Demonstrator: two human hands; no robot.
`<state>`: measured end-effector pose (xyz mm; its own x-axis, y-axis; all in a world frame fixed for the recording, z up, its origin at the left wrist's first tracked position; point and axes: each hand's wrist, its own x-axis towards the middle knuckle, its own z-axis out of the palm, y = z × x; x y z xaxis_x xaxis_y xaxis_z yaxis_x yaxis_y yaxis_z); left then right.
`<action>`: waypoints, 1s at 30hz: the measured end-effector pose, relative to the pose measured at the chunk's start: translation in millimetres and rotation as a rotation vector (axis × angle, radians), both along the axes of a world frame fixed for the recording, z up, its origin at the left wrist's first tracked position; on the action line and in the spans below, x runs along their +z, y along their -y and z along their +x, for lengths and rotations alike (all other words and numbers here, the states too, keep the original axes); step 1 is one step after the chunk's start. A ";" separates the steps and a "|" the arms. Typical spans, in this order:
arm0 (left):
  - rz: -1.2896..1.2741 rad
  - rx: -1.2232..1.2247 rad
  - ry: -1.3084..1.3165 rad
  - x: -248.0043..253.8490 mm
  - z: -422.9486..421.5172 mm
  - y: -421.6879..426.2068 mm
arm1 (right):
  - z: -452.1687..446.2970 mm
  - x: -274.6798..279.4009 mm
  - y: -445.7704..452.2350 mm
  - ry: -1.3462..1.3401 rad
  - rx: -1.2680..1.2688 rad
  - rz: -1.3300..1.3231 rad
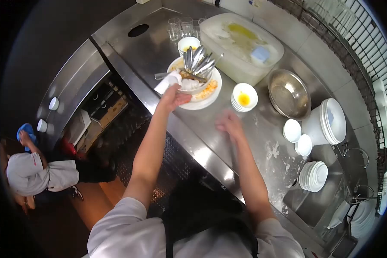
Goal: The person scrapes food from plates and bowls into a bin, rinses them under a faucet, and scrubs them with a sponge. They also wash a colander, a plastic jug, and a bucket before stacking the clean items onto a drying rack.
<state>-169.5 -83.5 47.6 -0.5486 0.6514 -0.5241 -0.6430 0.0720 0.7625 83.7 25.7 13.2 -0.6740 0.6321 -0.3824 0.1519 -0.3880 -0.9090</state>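
Observation:
My left hand (174,99) is at the near side of a white bowl (193,91), thumb against a white paper napkin (169,81) that hangs over the rim. Spoons and other cutlery (198,59) stick up from this bowl, above food scraps. Beneath it lies a white plate (210,99) with orange food remains. My right hand (229,124) hovers above the steel counter with its fingers curled in, slightly blurred, and nothing visible in them. Just beyond it stands a stack of small white bowls (244,98), the top one holding yellow residue.
A tub of cloudy water (266,71) holds a blue sponge (260,54). Glasses (185,28) stand at the back. Right are a metal bowl (290,94), a white bucket (324,122) and stacked bowls (314,176) by the sink (307,204). Another person (34,170) is at left.

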 end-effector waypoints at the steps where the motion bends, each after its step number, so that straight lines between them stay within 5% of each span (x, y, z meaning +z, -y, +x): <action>1: -0.070 -0.052 -0.033 -6.1 -9.3 -6.1 | -33.2 2.4 -3.3 0.029 -0.024 -0.021; 10: -0.235 -0.160 -0.188 17.7 -49.8 3.1 | -124.3 -23.7 -9.5 0.191 -0.357 0.084; 13: -0.234 -0.208 -0.217 29.4 -60.7 16.2 | -155.2 -35.0 7.9 0.042 -0.756 -0.035; 16: -0.245 -0.244 -0.245 44.5 -69.1 26.0 | -160.1 -31.4 7.4 -0.322 -0.638 -0.388; 30: -0.177 -0.312 -0.391 84.8 -91.2 56.9 | -21.4 8.1 50.1 -0.262 -0.517 -0.366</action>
<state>-260.7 -140.4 132.4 -0.5192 0.7350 -0.4361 -0.2402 0.3642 0.8998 62.3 -24.4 21.4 -0.4195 0.7590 -0.4979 -0.3432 -0.6404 -0.6871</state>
